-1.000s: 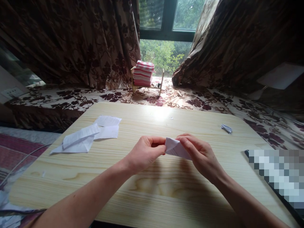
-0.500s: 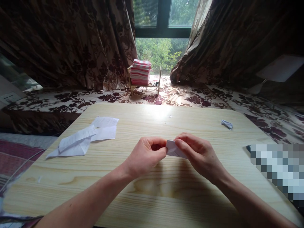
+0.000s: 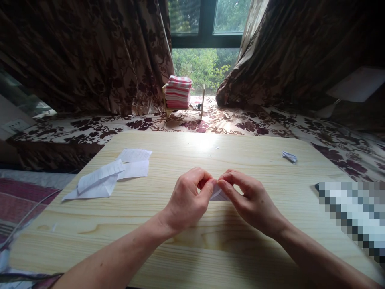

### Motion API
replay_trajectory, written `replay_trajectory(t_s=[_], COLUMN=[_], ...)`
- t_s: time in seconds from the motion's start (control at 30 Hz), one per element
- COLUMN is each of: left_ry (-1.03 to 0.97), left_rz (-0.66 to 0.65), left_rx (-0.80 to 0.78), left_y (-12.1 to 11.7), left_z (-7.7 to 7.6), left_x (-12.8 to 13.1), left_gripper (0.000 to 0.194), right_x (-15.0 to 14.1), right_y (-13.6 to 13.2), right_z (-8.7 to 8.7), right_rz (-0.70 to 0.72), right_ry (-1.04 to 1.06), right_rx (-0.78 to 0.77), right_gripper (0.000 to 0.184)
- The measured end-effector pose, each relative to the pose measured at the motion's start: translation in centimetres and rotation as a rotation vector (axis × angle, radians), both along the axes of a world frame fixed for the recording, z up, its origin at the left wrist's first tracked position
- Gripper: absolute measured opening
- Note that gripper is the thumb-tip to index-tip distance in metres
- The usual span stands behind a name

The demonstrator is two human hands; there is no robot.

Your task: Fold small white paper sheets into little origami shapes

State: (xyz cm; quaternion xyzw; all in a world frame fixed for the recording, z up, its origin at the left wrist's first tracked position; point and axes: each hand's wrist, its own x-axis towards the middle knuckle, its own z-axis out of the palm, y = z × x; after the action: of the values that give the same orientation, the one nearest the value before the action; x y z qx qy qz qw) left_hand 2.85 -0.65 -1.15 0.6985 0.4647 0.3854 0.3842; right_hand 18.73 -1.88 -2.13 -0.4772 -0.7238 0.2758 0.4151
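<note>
A small piece of white paper (image 3: 219, 194) is pinched between both hands above the middle of the table. My left hand (image 3: 192, 196) grips its upper edge with thumb and forefinger. Right beside those fingertips, my right hand (image 3: 249, 198) pinches the same edge, and the two thumbs nearly touch. The paper hangs below the fingertips, partly hidden behind them. To the left lie several loose white paper pieces (image 3: 99, 178), some overlapping and one with printed lines. A small folded paper (image 3: 289, 157) rests toward the far right of the table.
The light wooden table (image 3: 168, 257) stands before a patterned window ledge (image 3: 249, 124). On the ledge, a small rack (image 3: 202, 110) holds a stack of pink-and-white striped cloths (image 3: 178, 92). A pixelated object (image 3: 355, 216) lies at the right edge. Tiny paper scraps (image 3: 215, 147) lie at the back.
My left hand has moved slightly up and right, bringing its fingertips against those of the right hand. Less of the paper shows now. The camera view has shifted a little.
</note>
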Motion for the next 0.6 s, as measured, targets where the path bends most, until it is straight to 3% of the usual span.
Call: replay_trajectory(t_s=[0.2,0.37,0.47,0.6], left_ry=[-0.125,-0.255,-0.309,-0.341], left_rz=[-0.131,-0.053,0.009,-0.069], left_rx=[-0.279,-0.281,-0.332,-0.384], left_y=[0.8,1.0,1.0,0.9], left_z=[-0.4,-0.1,0.0,0.1], left_x=[-0.3,-0.5,-0.4,-0.3], left_gripper=[0.023,0.021,0.022,0.021], right_x=[0.3,1.1,1.6,1.6], right_y=[0.0,0.4,0.7,0.8], right_z=[0.0,0.1,-0.1,-0.3], right_rz=[-0.016,-0.073,-0.06,-0.003], right_ry=[0.045,0.238,0.32,0.315], right_rx=[-0.096,-0.262,-0.287,-0.294], right_gripper=[0.024,0.035,0.03,0.024])
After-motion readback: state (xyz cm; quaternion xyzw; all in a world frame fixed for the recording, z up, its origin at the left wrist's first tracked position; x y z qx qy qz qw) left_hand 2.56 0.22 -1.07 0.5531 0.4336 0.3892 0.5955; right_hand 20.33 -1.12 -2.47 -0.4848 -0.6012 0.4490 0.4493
